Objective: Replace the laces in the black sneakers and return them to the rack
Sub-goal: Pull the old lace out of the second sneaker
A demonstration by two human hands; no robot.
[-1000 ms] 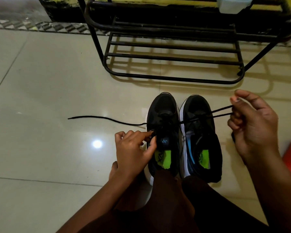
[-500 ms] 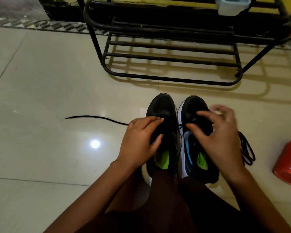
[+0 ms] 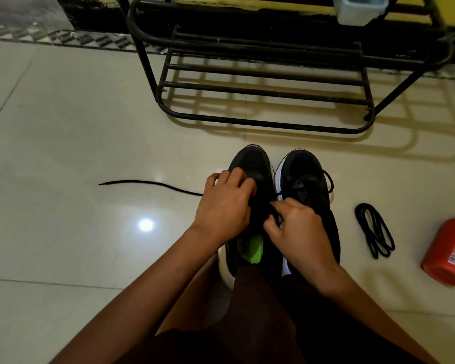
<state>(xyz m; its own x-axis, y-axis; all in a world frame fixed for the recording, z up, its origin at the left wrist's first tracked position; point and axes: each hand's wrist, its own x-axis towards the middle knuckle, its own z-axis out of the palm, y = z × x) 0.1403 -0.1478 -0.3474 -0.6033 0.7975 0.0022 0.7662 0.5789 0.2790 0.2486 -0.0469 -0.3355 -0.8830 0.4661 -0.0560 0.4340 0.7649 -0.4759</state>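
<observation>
Two black sneakers stand side by side on the floor, toes toward the rack: the left sneaker (image 3: pixel 252 160) and the right sneaker (image 3: pixel 304 166). My left hand (image 3: pixel 225 206) rests curled over the left sneaker's lacing area. My right hand (image 3: pixel 297 227) pinches a black lace (image 3: pixel 329 179) between the two shoes; the lace loops over the right sneaker's toe. The lace's other end (image 3: pixel 147 183) trails left across the tiles. A coiled black lace (image 3: pixel 374 229) lies on the floor to the right.
A black metal shoe rack (image 3: pixel 263 85) stands just beyond the sneakers, with a pale blue container (image 3: pixel 359 7) on an upper shelf. A red canister (image 3: pixel 451 253) lies on its side at the far right. My knees fill the bottom of the view.
My right hand let the taut lace go slack, dropped onto the right sneaker, then closed on the lace between the shoes. My left hand shifted up over the left sneaker's laces.
</observation>
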